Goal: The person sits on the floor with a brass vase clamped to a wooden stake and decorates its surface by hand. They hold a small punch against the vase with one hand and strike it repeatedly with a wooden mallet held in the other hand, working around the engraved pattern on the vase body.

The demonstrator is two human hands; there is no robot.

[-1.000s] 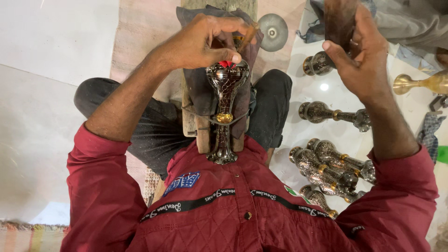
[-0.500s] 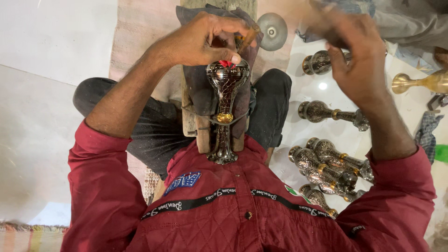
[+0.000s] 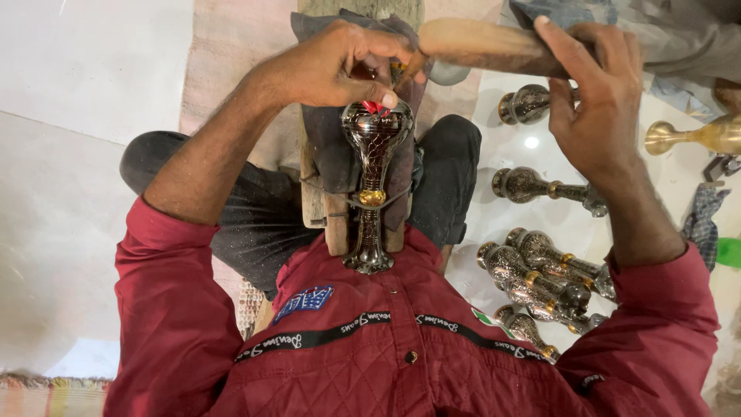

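Note:
A dark engraved metal vase [image 3: 373, 162] with a brass band lies along a wooden block [image 3: 328, 208] between my knees, its base against my red shirt. My left hand [image 3: 340, 66] pinches a small tool at the vase's rim, with red-tipped bits under the fingers. My right hand [image 3: 598, 100] grips a wooden hammer handle [image 3: 482, 48] whose head [image 3: 448, 73] hangs just right of the left fingers.
Several similar engraved vases [image 3: 540, 270] lie on the white floor to my right, with more farther off [image 3: 532, 104]. A brass-coloured vase [image 3: 695, 137] lies at the right edge. A pink mat [image 3: 239, 46] and a dark cloth [image 3: 324, 147] sit under the block.
My right hand has swung in from the right and brought the wooden hammer over to the vase's rim. The left hand has stayed at the rim.

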